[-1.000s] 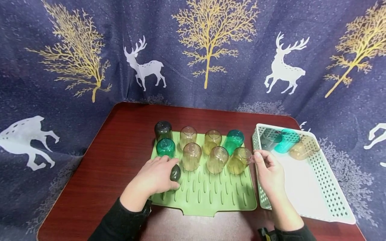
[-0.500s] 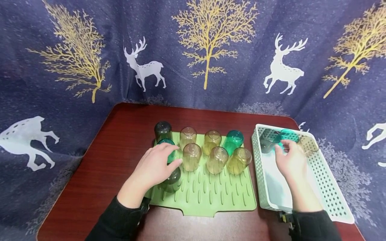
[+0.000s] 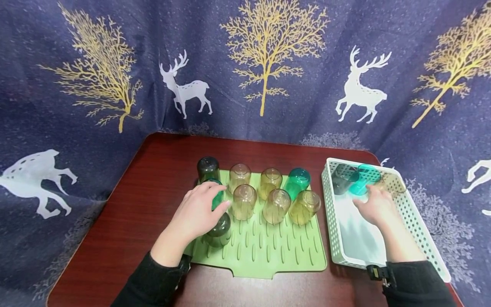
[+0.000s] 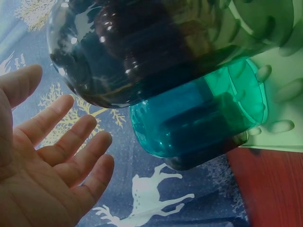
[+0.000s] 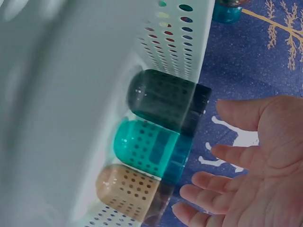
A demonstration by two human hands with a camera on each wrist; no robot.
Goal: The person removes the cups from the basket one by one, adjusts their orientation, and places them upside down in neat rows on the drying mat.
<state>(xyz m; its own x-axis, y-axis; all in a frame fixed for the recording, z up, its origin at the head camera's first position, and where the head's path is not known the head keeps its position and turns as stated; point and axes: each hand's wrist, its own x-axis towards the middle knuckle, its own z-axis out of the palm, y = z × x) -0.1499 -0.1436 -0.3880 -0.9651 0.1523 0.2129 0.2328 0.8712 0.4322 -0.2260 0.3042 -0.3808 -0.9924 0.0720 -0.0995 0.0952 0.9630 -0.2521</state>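
My left hand, fingers loosely spread, hovers over the left side of a green ribbed drying mat. It is nearest to an upside-down smoky-grey glass and partly covers a teal glass. In the left wrist view the palm is bare, apart from the grey glass and teal glass. My right hand is relaxed over a white basket, holding nothing. Close ahead of it are a teal glass and an amber glass; a grey glass stands beside them.
Several more upturned glasses stand in rows on the mat: a dark one, amber ones, a yellowish one and a teal one. The brown table lies beneath; a deer-print cloth hangs behind.
My right hand has left the yellowish glass on the mat and moved right, over the basket. My left hand has released the front grey glass and lifted off slightly.
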